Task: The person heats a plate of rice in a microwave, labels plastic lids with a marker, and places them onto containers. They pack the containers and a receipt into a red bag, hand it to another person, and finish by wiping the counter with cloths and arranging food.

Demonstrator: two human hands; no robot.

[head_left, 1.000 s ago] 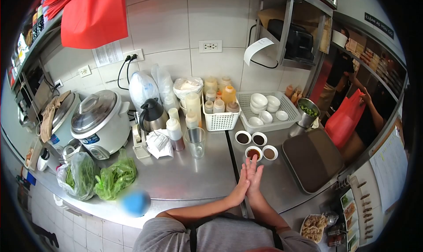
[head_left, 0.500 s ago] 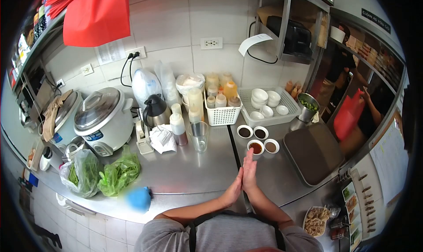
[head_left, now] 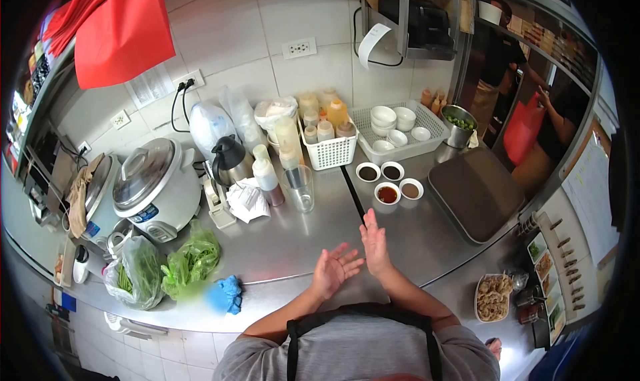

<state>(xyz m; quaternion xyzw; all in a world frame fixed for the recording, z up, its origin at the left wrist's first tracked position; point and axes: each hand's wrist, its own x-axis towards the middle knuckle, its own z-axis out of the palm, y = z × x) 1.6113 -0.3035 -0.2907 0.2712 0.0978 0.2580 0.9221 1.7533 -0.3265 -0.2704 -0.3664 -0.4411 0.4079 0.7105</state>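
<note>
My left hand is held above the steel counter with its fingers spread and the palm showing; nothing is in it. Beside it, my right hand is raised with straight fingers, also holding nothing. A small gap separates the two. Just beyond my right fingertips stand small white cups of sauce: a reddish-brown one, a lighter brown one, and two dark ones, left and right. A clear cup stands farther left.
Left are a rice cooker, bagged greens and a blue cloth. Behind are a white bottle basket and a bowl crate. Right are a brown tray and a food container. Other people stand beyond the opening.
My hands, pressed palm to palm before, have come apart. The left has moved left and its fingers have spread. The whole view has shifted and tilted slightly.
</note>
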